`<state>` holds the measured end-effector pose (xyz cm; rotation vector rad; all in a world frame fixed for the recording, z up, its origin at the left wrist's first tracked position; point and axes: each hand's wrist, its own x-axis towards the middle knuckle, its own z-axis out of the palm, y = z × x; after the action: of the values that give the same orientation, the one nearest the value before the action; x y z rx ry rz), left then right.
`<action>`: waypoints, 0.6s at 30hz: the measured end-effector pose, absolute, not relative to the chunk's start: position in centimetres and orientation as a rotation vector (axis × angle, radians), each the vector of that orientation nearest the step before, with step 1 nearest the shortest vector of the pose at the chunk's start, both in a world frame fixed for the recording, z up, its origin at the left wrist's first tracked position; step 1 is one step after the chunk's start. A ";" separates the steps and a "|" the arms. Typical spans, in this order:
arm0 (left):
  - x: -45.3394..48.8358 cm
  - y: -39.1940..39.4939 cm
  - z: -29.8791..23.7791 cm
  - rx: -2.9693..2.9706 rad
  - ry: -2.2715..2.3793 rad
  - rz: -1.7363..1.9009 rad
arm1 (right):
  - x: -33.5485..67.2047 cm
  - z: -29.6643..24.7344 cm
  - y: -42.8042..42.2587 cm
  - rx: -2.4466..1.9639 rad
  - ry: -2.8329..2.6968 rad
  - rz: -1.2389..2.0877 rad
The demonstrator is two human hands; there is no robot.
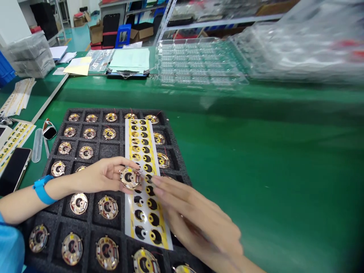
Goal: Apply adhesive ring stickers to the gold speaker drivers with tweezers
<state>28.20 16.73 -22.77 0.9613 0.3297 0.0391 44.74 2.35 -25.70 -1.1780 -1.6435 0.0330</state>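
My left hand [104, 176], with a blue band at the wrist, grips a round gold-coloured watch part [130, 178] by its edge. A black curved piece shows in the middle of that part. Just to its right is my right hand [196, 212], smeared by motion, its fingers together and pointing at the part. Whatever its fingertips hold is too blurred to make out. Beneath both hands, a sheet of black and yellow stickers [144, 146] lies across a black foam tray [109, 151]. Similar round parts [108, 207] sit in many of the tray's compartments.
Left of the tray lie a phone [15, 168], a smartwatch [49, 131], a clear plastic case [37, 146] and more sticker sheets [17, 138]. Along the back of the green table [256, 159] are a clipboard [129, 62] and clear plastic trays [199, 62].
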 end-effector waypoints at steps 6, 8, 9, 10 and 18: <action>28.3 17.2 -22.7 1.001 0.439 0.123 | 45.0 -25.7 3.7 -1.328 -1.269 0.239; 28.5 17.4 -22.8 1.005 0.466 0.180 | 46.0 -25.7 4.4 -1.374 -1.239 0.324; 28.7 17.6 -22.9 1.003 0.474 0.212 | 46.5 -25.8 4.7 -1.386 -1.225 0.373; 28.8 17.8 -23.0 1.002 0.480 0.242 | 47.1 -25.9 5.1 -1.392 -1.211 0.422; 29.8 18.8 -24.4 1.030 0.550 0.292 | 48.5 -26.7 6.5 -1.390 -1.205 0.581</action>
<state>29.82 18.80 -24.36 1.0296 0.5502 0.2921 48.49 6.48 -26.66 -1.3904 -1.2045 0.5810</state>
